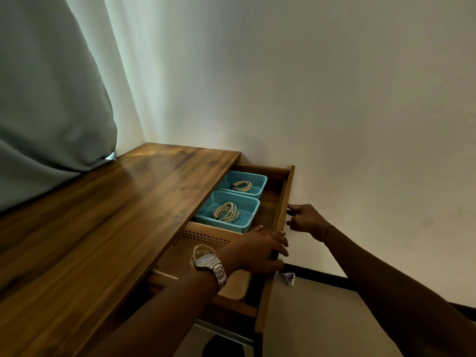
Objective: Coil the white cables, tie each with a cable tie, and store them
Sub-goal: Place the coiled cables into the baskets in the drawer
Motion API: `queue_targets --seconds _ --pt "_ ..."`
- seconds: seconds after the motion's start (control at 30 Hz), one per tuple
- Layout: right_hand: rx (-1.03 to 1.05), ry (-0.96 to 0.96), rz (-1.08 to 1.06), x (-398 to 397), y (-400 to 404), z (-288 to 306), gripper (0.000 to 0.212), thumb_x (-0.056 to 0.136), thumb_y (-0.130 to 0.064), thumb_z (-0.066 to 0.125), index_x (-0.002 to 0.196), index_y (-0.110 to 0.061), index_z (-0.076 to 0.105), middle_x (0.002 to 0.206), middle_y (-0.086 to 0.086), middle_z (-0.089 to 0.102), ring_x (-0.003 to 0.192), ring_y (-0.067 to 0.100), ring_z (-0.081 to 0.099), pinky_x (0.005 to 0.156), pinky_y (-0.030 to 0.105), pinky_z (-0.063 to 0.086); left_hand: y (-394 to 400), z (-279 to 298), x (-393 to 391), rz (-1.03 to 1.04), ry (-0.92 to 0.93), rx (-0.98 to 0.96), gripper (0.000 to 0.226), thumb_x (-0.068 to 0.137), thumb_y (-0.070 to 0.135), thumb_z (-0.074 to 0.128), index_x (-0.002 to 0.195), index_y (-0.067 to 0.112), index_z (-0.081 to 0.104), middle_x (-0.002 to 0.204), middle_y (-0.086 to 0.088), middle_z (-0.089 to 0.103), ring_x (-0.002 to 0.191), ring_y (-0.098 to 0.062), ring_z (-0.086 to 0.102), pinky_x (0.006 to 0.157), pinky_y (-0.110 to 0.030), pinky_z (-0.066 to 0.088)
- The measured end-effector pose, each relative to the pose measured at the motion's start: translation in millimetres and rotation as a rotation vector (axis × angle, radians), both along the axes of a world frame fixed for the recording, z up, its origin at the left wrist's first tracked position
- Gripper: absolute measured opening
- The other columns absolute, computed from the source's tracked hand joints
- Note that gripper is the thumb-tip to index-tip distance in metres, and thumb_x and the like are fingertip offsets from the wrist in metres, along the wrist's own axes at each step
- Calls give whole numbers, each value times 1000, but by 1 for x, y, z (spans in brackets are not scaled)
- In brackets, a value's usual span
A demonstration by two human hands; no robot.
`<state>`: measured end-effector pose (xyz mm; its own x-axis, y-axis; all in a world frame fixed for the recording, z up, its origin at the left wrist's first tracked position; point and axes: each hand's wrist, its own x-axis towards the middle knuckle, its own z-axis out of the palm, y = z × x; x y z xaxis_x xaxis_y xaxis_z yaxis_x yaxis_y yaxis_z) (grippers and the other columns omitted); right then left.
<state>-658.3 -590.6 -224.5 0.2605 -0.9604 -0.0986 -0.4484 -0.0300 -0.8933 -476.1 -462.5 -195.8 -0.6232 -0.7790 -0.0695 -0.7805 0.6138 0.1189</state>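
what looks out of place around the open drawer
A small crumpled scrap of paper lies on the floor by the wall's dark baseboard, just past the drawer front. Inside, the coiled cables sit neatly in their baskets.
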Motion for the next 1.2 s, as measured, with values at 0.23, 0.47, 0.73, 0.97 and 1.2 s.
queue_targets --seconds 0.23,0.47,0.73,0.97,1.2 --pt "-151 217 106 45 -8 -5 52 90 7 51 139 -9 56 138 14 60 113 31 65 95 46 56 6 -1 38 199 28 69 53 93 42 62 143 28 51 162 13 27 153 -11 9 121 -59 0" --pt "-240 482 271 83 -6 -11 65 100 -2 44 158 -14 18 145 21 51 125 33 54 104 34 41 10 -2 76 329 78 3 52 89 43 65 139 34 53 160 18 29 153 -13 10 121 -61 2" --pt "-600 673 348 129 -5 -9 86 91 -30 69 158 -19 16 153 17 40 130 33 51 104 41 49 31 5 126 908 -122 -202 139 54 101 35 158 14 6 166 -17 4 152 -37 -1 121 -59 -2" --pt "-945 887 632 184 4 32 121 75 -23 85 160 -25 0 166 13 8 151 34 18 118 47 31 59 10 127 1379 -36 10 161 48 103 46 152 -7 -8 157 -38 -8 145 -58 -3 111 -74 4" --pt "-913 1000 878 204 -4 49 122 71 -18 87 158 -37 4 167 -2 7 154 27 0 123 53 17 70 9 143 1356 -80 51 160 42 99 57 156 1 0 161 -32 -5 147 -53 -3 107 -79 -6"
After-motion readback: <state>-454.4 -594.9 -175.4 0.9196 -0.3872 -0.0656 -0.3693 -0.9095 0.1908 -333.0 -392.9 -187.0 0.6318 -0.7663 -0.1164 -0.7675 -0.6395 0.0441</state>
